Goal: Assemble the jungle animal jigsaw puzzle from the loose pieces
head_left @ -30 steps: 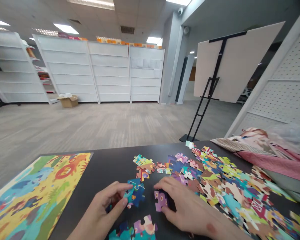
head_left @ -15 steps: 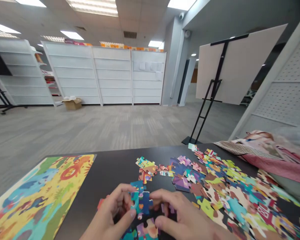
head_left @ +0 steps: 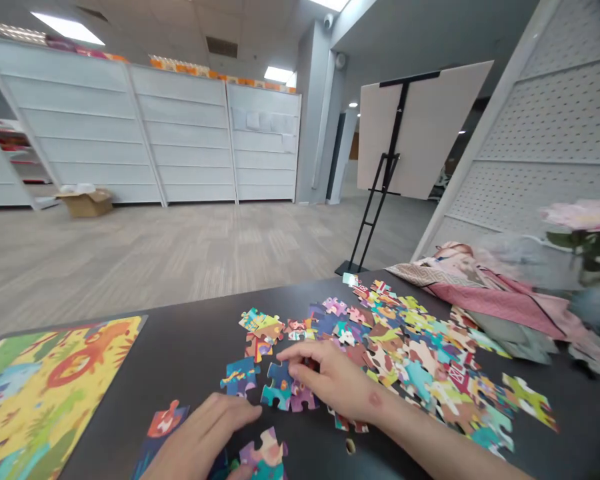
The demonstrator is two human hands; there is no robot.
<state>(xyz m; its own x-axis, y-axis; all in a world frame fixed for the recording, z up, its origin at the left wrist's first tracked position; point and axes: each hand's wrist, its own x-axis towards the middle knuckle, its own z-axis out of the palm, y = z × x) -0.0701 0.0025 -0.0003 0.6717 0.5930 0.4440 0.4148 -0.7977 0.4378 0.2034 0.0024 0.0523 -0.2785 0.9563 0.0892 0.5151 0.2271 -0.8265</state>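
Note:
My right hand [head_left: 325, 377] reaches over the table, index finger and thumb closed at the upper edge of a blue and teal puzzle piece [head_left: 279, 388]. A purple puzzle piece [head_left: 301, 396] lies partly under its fingers. Lower left, my left hand [head_left: 207, 433] rests open, fingers stretched out and nothing visible in them. Beneath and beside it are a red and dark blue piece [head_left: 164, 424] and a pink, purple and teal piece [head_left: 265, 455], both partly covered. Another blue piece [head_left: 241, 377] sits between the hands, touched by neither.
A colourful picture sheet [head_left: 55, 387] lies at left on the black table [head_left: 190, 347]. Several joined yellow and orange pieces [head_left: 261, 328] lie farther back. A large spread of loose pieces [head_left: 420, 353] covers the right side, with pink cloth [head_left: 500, 300] behind it.
The view has turned right. My hands have drawn apart; my left hand has let go of the blue pieces and opened, moving down-left. The blue pieces now lie separately on the table.

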